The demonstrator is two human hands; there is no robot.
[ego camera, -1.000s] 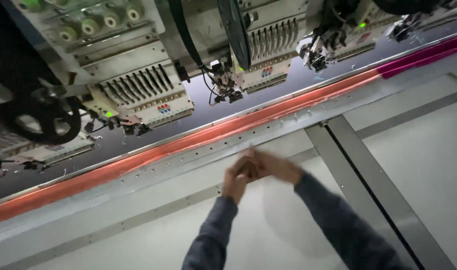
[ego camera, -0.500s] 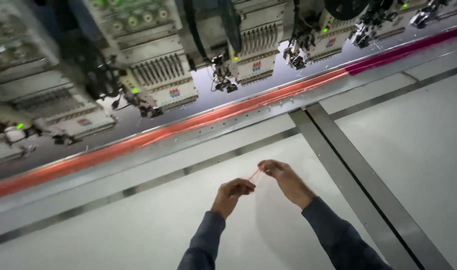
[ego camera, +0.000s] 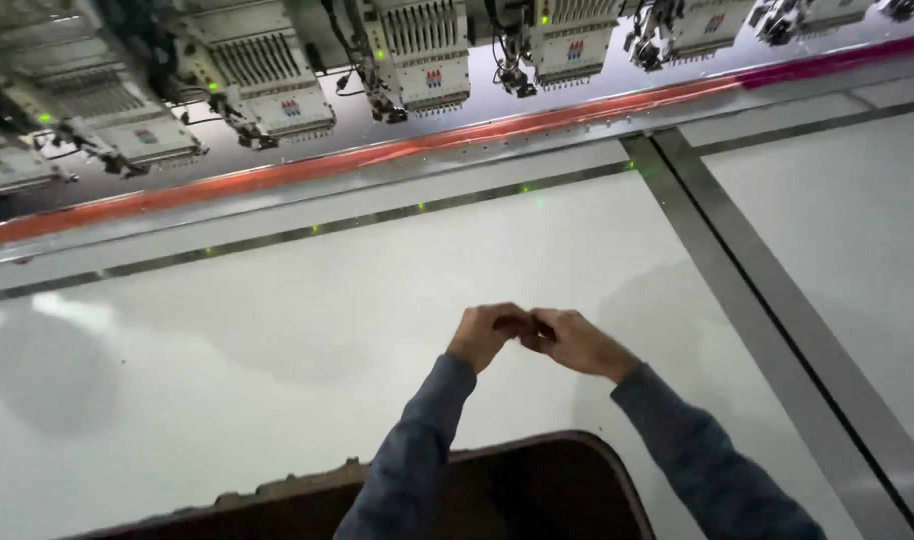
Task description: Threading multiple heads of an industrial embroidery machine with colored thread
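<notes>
above the white table (ego camera: 277, 350), left hand (ego camera: 485, 335) and right hand (ego camera: 575, 342) pinched together, fingertips touching, held thing hidden.

A broad white tabletop (ego camera: 277, 330) fills most of the view, smooth and glossy, with soft shadows on it. Grey metal strips (ego camera: 737, 270) cross it, one running along its length and a pair running across it at the right. Along its far edge lies a long band of orange-red fabric (ego camera: 377, 158), turning magenta at the far right.

Head camera looks steeply down across the white table (ego camera: 277, 330) toward embroidery heads (ego camera: 417, 50).
</notes>
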